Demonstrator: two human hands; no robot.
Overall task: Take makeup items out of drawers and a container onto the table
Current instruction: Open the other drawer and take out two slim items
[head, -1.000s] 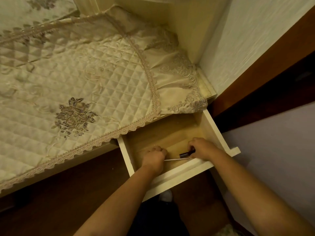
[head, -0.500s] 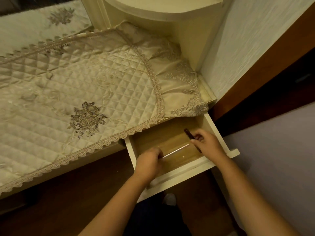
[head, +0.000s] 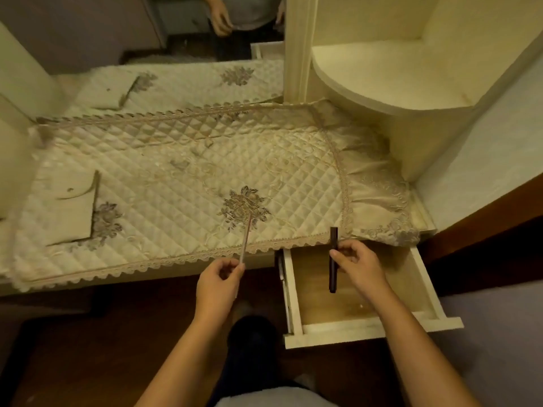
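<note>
My left hand (head: 219,279) is shut on a thin pale makeup pencil (head: 245,240) whose tip reaches over the front edge of the table. My right hand (head: 360,265) grips a dark makeup tube (head: 333,259), held upright above the open drawer (head: 379,327). The drawer is pulled out under the table's right end, and its wooden bottom shows nothing else inside. The table carries a quilted cream cloth (head: 182,183) with lace trim and embroidered flowers.
A beige pouch (head: 75,212) lies at the cloth's left end. A mirror (head: 176,30) stands behind the table and reflects a person. A rounded cream shelf (head: 382,71) juts out at the right, beside a wall. The floor below is dark.
Both hands have lifted out of the drawer. The left carried the thin pencil up and left toward the table edge; the right raised the dark tube upright. The camera tilted up.
</note>
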